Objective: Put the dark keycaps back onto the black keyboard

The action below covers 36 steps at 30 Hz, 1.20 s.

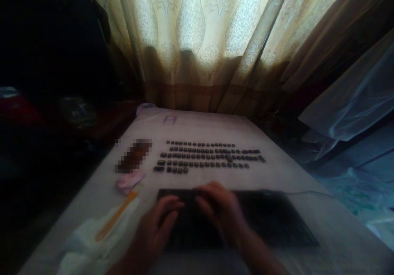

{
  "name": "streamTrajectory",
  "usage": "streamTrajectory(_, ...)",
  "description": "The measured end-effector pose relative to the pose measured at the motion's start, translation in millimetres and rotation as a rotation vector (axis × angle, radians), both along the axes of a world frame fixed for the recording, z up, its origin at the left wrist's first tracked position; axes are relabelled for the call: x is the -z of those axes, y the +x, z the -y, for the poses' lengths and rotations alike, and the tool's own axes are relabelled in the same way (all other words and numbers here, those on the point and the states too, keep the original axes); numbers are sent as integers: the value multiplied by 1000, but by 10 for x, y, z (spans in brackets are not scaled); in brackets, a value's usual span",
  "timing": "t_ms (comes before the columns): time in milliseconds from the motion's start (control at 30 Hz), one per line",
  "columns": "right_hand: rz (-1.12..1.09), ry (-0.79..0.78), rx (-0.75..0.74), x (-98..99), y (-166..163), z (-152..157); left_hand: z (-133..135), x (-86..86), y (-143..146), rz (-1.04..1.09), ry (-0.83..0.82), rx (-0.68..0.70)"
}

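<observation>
Five rows of small black keys [208, 157] lie loose on the pale counter [209, 127], on the far side of a flat black keyboard [273, 219]. The keyboard lies near, a bit to the right, and a thin cord [308, 192] runs off to the right from its far side. Both hands are over the left part of the keyboard. The left hand [154, 225] is at its left end, with the fingers bent and the thumb a little apart from them. The right hand [223, 207] reaches over to the far edge, with its fingers curled close together and the thumb under them. It is dark and blurry there, so I cannot tell if the fingers of either hand are pinching something small

On the left of the counter, a long orange stick [115, 217] lies on a crumpled white cloth or bag [83, 236]. Just past the stick is a pink cloth [131, 181], and next to that, farther off, is a brown thing [135, 156] hidden by big squares. A purple mark [169, 120] like an H is near the far end. Bright light comes through a yellow curtain [212, 24] at the far side
</observation>
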State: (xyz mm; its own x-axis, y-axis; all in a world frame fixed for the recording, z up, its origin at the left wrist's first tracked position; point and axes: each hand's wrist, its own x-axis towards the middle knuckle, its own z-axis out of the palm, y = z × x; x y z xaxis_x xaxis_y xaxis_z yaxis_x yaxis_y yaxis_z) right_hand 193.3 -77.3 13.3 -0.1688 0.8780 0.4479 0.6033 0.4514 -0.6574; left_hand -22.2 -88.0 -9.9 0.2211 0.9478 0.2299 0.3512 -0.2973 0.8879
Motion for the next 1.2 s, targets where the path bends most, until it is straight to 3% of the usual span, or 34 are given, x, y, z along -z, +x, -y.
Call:
streamTrajectory(133,214,-217,163,-42,166,-543,-123,6,-138,-16,93,-248)
streamTrajectory(267,327,-328,232,72,105,-855,-240,42,-219,-51,85,-364)
streamTrajectory(433,375,-380,257,167,-16,-932,-308,72,-210,-31,26,-346)
streamTrajectory(833,482,-428,266,189,-21,-991,-300,81,-187,-25,6,-321)
streamTrajectory(1200,399,-451,245,153,2,-997,-321,126,-217,-42,19,-300)
